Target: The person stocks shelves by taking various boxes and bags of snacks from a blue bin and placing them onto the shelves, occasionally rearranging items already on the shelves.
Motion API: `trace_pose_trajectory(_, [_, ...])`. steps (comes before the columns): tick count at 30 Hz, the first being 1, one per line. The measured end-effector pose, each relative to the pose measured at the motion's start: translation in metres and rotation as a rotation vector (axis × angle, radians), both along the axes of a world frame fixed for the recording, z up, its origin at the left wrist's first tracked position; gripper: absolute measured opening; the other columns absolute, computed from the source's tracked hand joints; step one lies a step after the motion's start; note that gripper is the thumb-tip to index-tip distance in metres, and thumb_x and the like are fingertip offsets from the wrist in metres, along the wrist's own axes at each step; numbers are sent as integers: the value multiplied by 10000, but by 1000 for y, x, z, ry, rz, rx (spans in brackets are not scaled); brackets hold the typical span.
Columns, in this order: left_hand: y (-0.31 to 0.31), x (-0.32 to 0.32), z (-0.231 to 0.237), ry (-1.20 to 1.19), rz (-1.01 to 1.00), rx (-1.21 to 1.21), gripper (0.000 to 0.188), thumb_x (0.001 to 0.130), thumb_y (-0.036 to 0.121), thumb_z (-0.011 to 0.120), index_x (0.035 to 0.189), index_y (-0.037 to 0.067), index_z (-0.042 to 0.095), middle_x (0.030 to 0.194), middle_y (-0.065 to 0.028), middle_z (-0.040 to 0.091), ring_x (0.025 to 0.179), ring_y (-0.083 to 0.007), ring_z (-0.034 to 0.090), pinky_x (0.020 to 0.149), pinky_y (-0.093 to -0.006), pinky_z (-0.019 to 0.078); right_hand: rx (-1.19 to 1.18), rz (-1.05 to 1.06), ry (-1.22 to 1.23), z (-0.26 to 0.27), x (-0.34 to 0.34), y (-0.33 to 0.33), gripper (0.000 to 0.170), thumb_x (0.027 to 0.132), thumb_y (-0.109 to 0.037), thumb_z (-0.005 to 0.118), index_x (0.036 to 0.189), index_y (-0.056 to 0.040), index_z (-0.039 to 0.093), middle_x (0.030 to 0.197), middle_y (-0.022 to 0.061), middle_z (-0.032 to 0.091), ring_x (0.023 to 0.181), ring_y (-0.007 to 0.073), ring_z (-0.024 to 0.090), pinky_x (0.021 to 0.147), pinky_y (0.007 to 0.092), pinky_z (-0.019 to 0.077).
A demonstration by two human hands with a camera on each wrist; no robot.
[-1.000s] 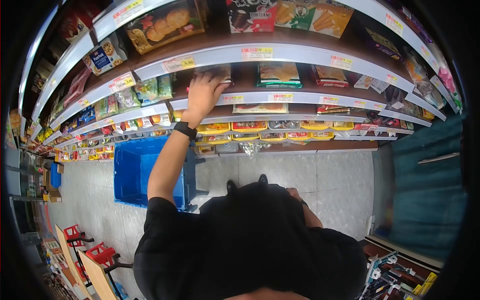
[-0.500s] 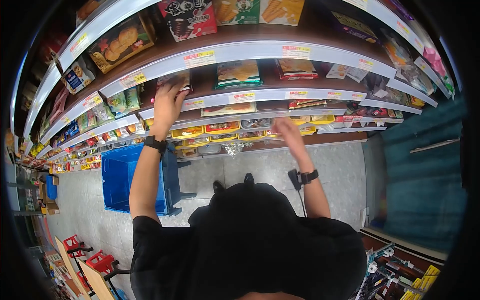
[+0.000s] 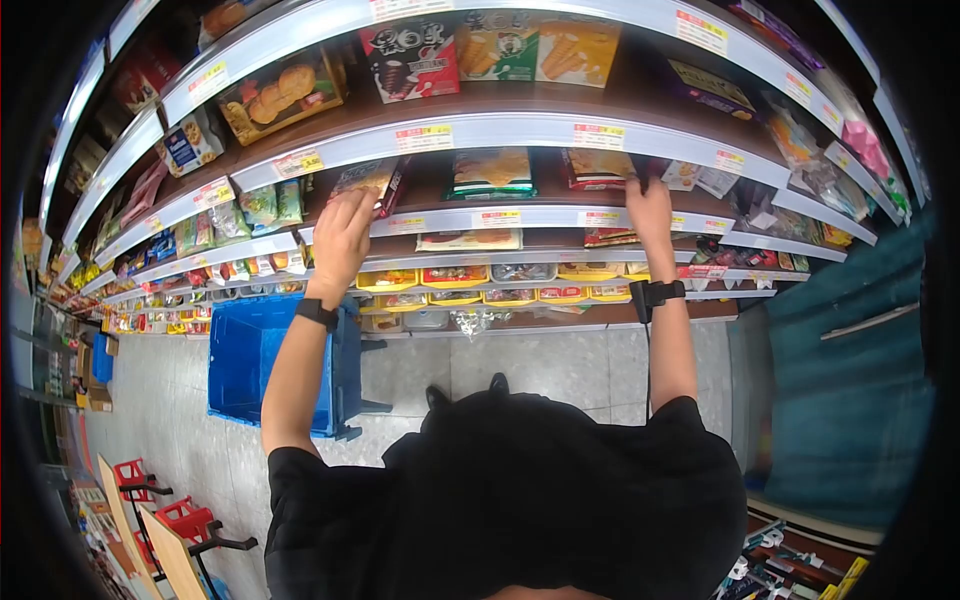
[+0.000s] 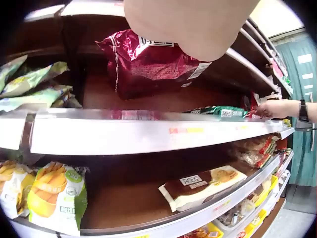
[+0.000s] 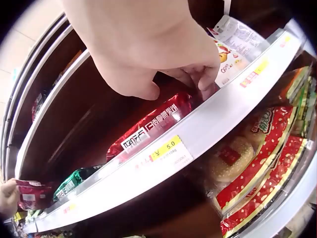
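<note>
My left hand [image 3: 343,235] grips the near edge of a dark red snack packet [image 4: 153,64] on the middle shelf. The packet is tilted up above the shelf lip in the left wrist view. Farther right, my right hand [image 3: 652,212] reaches in at the right end of a red snack packet [image 5: 151,121] lying behind a price tag. Its fingers are bent at that end and its thumb [image 5: 148,91] stands apart from them; whether they hold the packet I cannot tell. Between the hands lies a green snack packet [image 3: 490,172].
Price-tagged shelf lips [image 3: 440,218] run in front of the goods. Boxes of rolled biscuits [image 3: 575,50] stand on the shelf above. Below are a cream-and-brown packet [image 4: 203,187] and yellow trays [image 3: 390,278]. A blue crate [image 3: 240,345] sits on the floor at left.
My right hand has come up from beside the body to the red packet at the shelf's right. The left hand has drawn back slightly, with the dark red packet now tilted toward the shelf's front.
</note>
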State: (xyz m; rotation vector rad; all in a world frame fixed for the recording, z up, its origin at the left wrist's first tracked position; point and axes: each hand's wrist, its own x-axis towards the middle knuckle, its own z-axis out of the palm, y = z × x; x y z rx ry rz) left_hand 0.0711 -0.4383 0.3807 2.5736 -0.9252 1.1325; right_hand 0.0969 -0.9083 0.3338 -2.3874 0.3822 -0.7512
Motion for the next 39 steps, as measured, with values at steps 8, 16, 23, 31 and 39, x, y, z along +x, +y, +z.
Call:
trace_pose_trajectory(8, [17, -106, 13, 49, 60, -119, 379, 710, -9, 650, 1085, 37, 625, 1004, -111, 624, 892, -299, 614, 774, -376, 509, -66, -40, 169, 4, 17, -3, 423, 819, -409, 492, 1023, -82, 667, 948, 280, 628, 953, 450, 586, 843, 470, 462])
trace_pose_trajectory(16, [104, -187, -41, 299, 501, -289, 187, 828, 85, 621, 1011, 55, 643, 898, -96, 630, 775, -285, 604, 651, -366, 489, -7, -20, -218, -35, 27, -20, 307, 853, -275, 531, 885, 7, 647, 798, 200, 652, 715, 297, 606, 706, 392, 472])
trace_pose_trajectory(23, [228, -188, -136, 575, 729, -461, 198, 904, 201, 546, 988, 63, 660, 815, -127, 600, 769, -339, 590, 656, -409, 474, 202, -256, -343, 4, -55, 64, 347, 886, -273, 562, 799, 60, 612, 711, 79, 605, 631, 136, 473, 613, 321, 410])
trace_pose_trajectory(31, [343, -196, -293, 1191, 706, -234, 245, 887, 284, 518, 962, 128, 692, 960, -163, 628, 922, -371, 597, 787, -445, 478, 418, 27, -225, 27, -162, 215, 203, 957, -162, 534, 910, 18, 617, 866, 13, 611, 778, 61, 520, 726, 228, 433])
trace_pose_trajectory(39, [367, -193, -394, 1701, 513, 269, 209, 847, 152, 514, 931, 167, 705, 1023, -139, 658, 959, -337, 623, 826, -410, 499, 398, 316, 409, -89, -198, 412, 177, 920, -131, 563, 810, 6, 586, 681, -5, 508, 670, 63, 445, 606, 229, 381])
